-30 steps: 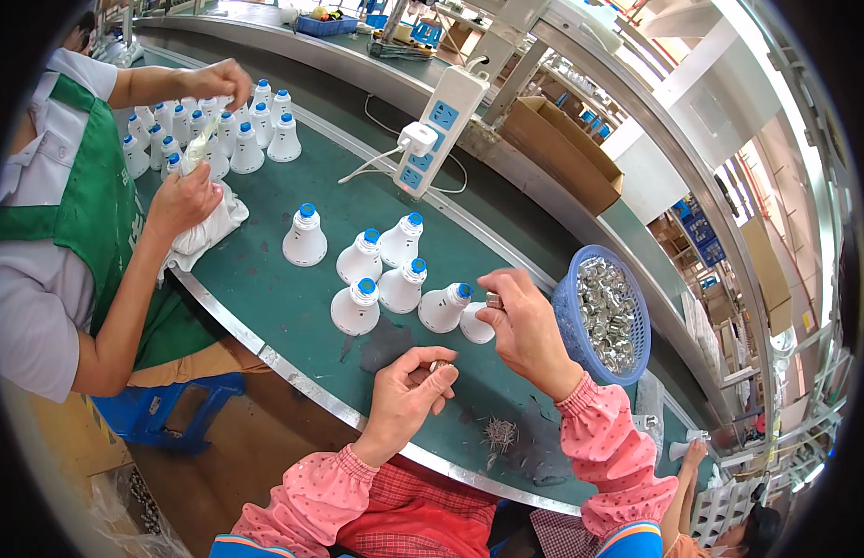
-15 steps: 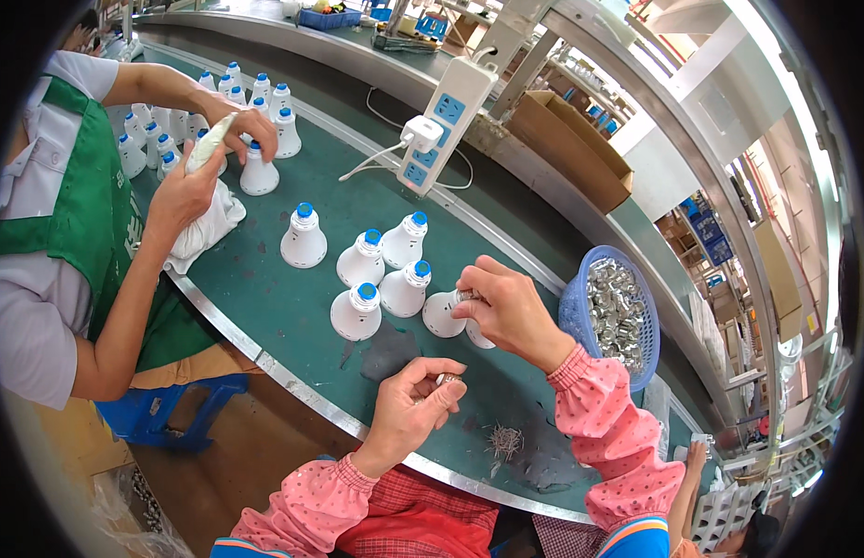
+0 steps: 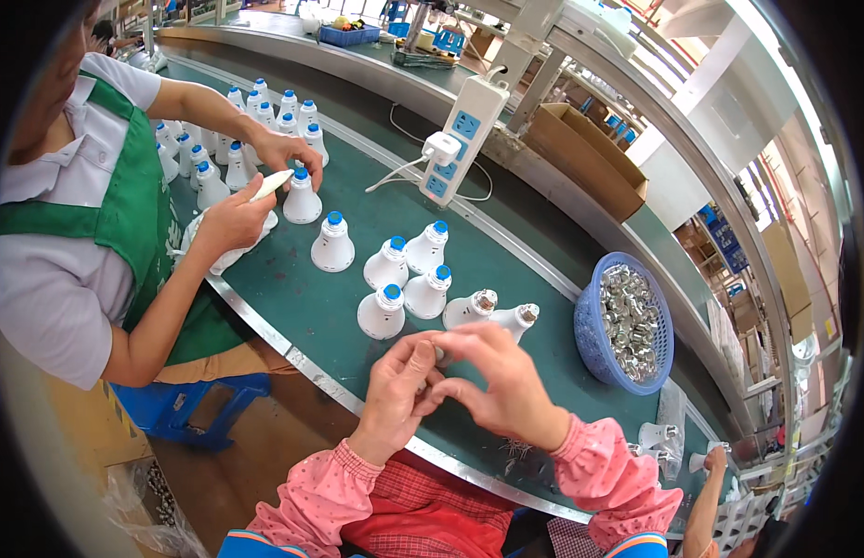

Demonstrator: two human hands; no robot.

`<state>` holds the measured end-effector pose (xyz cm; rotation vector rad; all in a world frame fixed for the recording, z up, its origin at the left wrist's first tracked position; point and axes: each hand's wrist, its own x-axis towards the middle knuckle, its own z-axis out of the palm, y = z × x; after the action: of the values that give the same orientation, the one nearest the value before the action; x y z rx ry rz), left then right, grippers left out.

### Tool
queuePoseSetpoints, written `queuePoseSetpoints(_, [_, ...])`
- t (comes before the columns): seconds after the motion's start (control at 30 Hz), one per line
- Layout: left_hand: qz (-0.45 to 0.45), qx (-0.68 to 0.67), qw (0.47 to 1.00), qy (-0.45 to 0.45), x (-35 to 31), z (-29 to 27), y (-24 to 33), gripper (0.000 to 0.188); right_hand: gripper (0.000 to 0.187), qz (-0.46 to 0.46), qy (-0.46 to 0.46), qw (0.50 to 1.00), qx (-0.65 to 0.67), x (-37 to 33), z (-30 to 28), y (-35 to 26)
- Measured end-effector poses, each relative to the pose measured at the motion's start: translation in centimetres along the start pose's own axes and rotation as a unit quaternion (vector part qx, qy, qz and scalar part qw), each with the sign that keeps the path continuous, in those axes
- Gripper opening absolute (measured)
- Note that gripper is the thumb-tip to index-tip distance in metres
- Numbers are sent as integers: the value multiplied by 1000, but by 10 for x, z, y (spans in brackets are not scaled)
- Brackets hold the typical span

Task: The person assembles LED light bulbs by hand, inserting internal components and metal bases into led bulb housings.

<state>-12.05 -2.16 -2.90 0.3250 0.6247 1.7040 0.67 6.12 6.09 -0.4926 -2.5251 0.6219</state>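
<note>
My left hand [image 3: 393, 395] and my right hand [image 3: 502, 379] meet over the near part of the green bench, fingertips closed together. Between them is a small metal cap [image 3: 439, 355], mostly covered by the fingers. Just beyond my hands two white bulb bodies with metallic tops, a left one [image 3: 466, 311] and a right one [image 3: 515, 322], lean on the bench. To their left stand several white bulb bodies with blue tops, the closest one [image 3: 381, 314] upright near my left hand. A small heap of thin pins [image 3: 516, 447] lies partly hidden below my right hand.
A blue plastic basket [image 3: 585, 335] full of metal caps stands at the right. A white power strip [image 3: 464, 139] rises at the far bench edge. On the left, a co-worker in a green apron [image 3: 125, 167] handles a bulb body [image 3: 303, 200]. More bulb bodies [image 3: 655, 434] stand far right.
My right hand has left the bulb bodies and come back to my left hand; both now close on the small cap. The co-worker's hands have shifted at the bulb body. The view has turned slightly.
</note>
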Motion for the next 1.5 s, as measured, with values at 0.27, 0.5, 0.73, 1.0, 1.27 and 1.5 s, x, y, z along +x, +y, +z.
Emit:
queuePoseSetpoints(0.27, [-51, 50, 997, 22, -27, 1, 5, 47, 27, 84, 86, 992, 43, 3, 1, 9])
queuePoseSetpoints(0.5, [-40, 66, 997, 14, -44, -6, 29, 40, 37, 4, 31, 992, -125, 63, -7, 56])
queuePoseSetpoints(0.73, [-12, 35, 998, 56, -56, -16, 54, 34, 57, -32, -87, 965, -245, 87, 1, 58])
queuePoseSetpoints(1.0, [86, 172, 979, 72, -47, -24, 78, 24, 30, -30, -76, 994, -77, 90, 5, 70])
queuePoseSetpoints(1.27, [134, 186, 971, 72, -23, -36, 94, 38, 21, -10, -82, 994, -67, 94, 10, 72])
queuePoseSetpoints(1.5, [258, 370, 892, 41, 16, -29, 98, 28, 25, -17, 20, 997, -76, 67, -8, 49])
